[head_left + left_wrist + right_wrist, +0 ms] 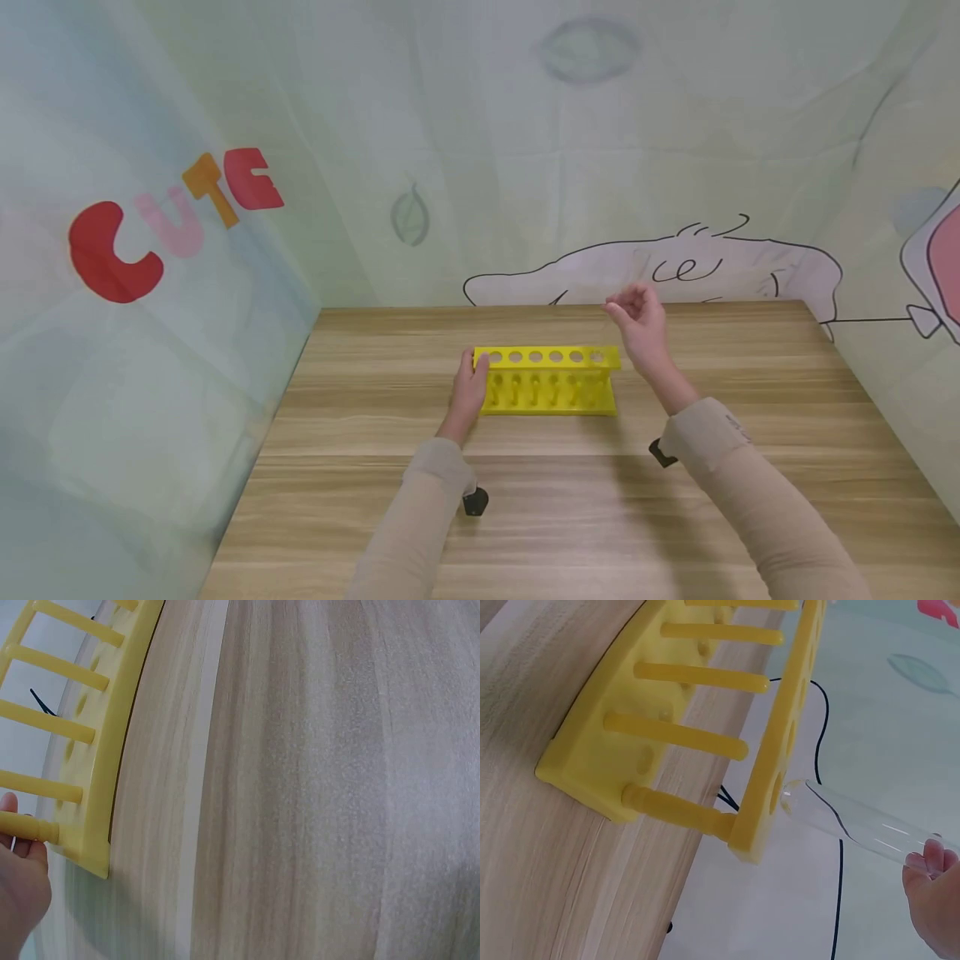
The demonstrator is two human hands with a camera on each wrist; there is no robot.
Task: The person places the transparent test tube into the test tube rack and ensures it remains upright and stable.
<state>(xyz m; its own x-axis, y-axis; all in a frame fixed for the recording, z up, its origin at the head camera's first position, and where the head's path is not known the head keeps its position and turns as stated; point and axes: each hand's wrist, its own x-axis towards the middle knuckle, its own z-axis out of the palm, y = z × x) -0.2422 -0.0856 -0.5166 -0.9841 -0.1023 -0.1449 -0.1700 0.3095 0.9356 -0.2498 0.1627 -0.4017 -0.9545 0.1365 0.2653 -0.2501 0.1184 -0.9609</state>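
Note:
A yellow test tube rack (545, 365) stands on the wooden table, with a row of round holes in its top plate and upright pegs on its base. My left hand (468, 387) grips its left end, thumb over the top plate; in the left wrist view, that hand's fingers are around the end post. Above the rack's right end, my right hand (642, 329) pinches a clear glass test tube (859, 823) near its upper end. The tube's rounded bottom is right at the rightmost hole, as the right wrist view shows.
The wooden table (540, 517) runs back to a cloth backdrop (360, 208) printed with cartoon drawings. Another printed cloth wall stands at the left, bearing coloured letters (116, 254). Dark wrist devices (476, 502) show beside both sleeves.

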